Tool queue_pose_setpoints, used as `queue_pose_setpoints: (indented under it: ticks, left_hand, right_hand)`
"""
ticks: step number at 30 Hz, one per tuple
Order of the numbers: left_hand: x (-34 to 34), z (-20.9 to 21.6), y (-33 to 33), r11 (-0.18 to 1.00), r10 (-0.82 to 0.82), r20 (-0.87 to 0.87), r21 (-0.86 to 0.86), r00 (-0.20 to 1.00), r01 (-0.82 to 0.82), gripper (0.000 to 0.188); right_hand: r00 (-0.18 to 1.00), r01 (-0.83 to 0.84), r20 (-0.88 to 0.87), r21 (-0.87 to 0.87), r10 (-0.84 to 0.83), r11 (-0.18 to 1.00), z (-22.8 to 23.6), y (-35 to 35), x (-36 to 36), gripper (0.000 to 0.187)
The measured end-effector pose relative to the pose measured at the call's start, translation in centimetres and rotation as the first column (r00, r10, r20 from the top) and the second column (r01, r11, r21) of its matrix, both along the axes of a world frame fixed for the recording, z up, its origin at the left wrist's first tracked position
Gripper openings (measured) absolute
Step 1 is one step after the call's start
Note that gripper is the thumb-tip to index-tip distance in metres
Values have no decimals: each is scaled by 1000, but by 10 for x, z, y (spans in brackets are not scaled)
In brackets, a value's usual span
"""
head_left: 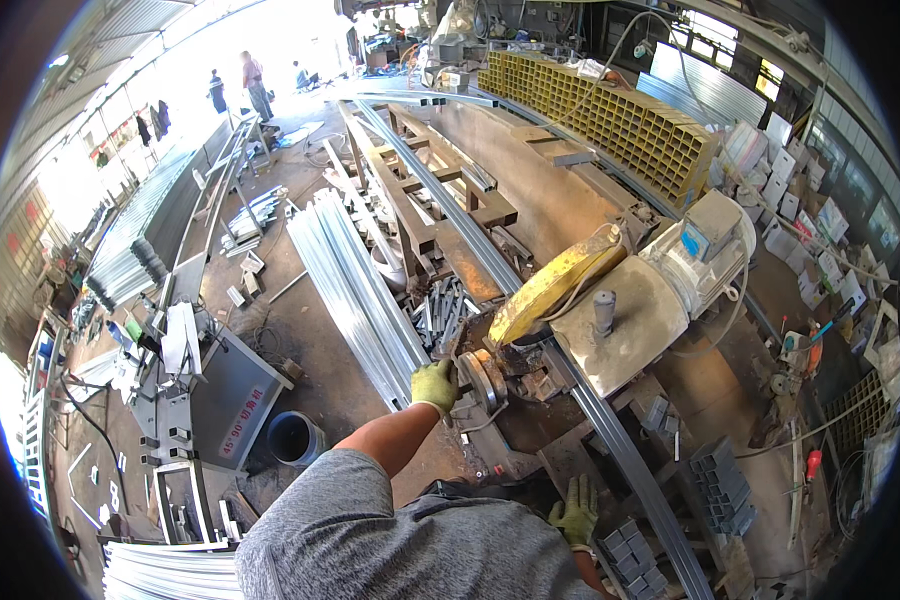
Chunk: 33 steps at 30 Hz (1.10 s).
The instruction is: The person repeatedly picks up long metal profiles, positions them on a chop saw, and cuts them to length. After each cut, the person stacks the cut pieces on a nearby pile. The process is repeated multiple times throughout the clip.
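Note:
My left hand [435,387], in a yellow-green work glove, is closed at the side of a round metal handwheel [482,380] on the cut-off saw's clamp; its fingers partly hide the grip. To the right, my gloved right hand [575,512] is open, fingers stretched out, beside a stack of short cut square tubes [632,556]. Long grey metal profiles [625,455] run through the saw, passing under its yellow blade guard [550,285]. The saw's dusty motor [715,250] sits to the right of the guard. The blade itself is hidden.
Long silver profiles [345,290] lie left of the saw, near a heap of offcuts [442,312]. A dark bucket [296,438] and grey machine [235,400] stand at left. Yellow square tubes [600,115] are stacked behind. More cut tubes [720,487] lie right; people [255,85] are far off.

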State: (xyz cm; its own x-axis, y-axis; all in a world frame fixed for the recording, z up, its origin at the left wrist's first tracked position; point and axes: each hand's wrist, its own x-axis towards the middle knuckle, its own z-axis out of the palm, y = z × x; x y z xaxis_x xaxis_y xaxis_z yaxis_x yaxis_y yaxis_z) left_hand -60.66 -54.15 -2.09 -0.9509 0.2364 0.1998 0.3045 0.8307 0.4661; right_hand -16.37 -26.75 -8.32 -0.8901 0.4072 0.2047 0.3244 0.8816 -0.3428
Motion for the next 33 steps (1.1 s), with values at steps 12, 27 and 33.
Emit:
queue_pose_setpoints:
  ticks: [12,27,33]
  left_hand:
    - [-1,-1,0,1000,3,7,13,1000,-3,25]
    - [-2,-1,-1,1000,-14,-21,-26,1000,13,30]
    - [-2,-1,0,999,-11,-21,-34,1000,10,30]
  right_hand:
    - [1000,1,18,9,-1,1000,1,-1,1,81]
    - [1000,21,17,-3,-21,1000,2,-2,0,80]
    - [1000,21,-8,-23,-21,1000,-2,-1,0,81]
